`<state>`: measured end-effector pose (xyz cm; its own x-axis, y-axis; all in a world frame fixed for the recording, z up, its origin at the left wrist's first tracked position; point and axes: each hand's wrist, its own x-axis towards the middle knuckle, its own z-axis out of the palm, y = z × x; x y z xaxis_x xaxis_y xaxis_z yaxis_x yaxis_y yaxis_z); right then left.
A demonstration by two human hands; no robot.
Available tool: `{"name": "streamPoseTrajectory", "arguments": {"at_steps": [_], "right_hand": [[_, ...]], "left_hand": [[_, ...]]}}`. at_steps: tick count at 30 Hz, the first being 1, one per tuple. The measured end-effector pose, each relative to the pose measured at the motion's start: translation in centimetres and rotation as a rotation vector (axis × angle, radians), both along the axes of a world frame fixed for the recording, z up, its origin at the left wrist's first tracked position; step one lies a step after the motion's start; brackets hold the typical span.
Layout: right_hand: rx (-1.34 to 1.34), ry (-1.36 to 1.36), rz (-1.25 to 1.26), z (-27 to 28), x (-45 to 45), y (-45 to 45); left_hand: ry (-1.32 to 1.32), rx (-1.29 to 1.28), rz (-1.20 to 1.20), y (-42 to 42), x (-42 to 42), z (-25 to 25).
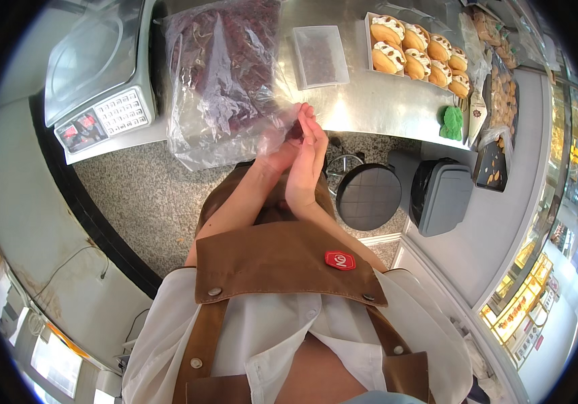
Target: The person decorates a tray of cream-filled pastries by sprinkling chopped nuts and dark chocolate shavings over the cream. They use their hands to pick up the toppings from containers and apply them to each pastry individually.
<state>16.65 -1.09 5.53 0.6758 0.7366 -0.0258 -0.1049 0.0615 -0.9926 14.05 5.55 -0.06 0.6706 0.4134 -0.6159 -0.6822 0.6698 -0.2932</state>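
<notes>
A large clear plastic bag (223, 65) of dark red pieces, which look like dried fruit, lies on the steel worktable (339, 108). Its loose clear end hangs over the front edge. My left hand (277, 151) is at the bag's right corner, partly covered by the crinkled film. Against it rests my right hand (311, 139), fingers straight and close together, palm turned toward the left. Something dark red shows between the two palms, mostly hidden. Just beyond the hands stands a translucent rectangular plastic tub (321, 55) with dark contents showing through.
An electronic scale (102, 118) is at left. On the right are a box of cream-topped pastries (404, 48), a crumpled green cloth (451, 122), a piping bag (476, 113) and a dark tray (491, 169). Below are a round black stool (369, 197) and a grey bin (445, 199).
</notes>
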Motion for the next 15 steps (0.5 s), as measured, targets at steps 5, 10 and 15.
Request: {"name": "streamPoseTrajectory", "arguments": {"at_steps": [5, 10, 15], "right_hand": [[-0.244, 0.133, -0.037, 0.4, 1.2, 0.1], [-0.054, 0.129, -0.144, 0.6, 3.1, -1.1], [-0.25, -0.048, 0.079, 0.7, 7.6, -2.3]], "left_hand": [[-0.171, 0.108, -0.016, -0.8, 0.4, -2.2], [-0.209, 0.235, -0.027, -1.2, 1.2, -2.0], [-0.148, 0.174, -0.117, -1.0, 2.7, 0.5]]}}
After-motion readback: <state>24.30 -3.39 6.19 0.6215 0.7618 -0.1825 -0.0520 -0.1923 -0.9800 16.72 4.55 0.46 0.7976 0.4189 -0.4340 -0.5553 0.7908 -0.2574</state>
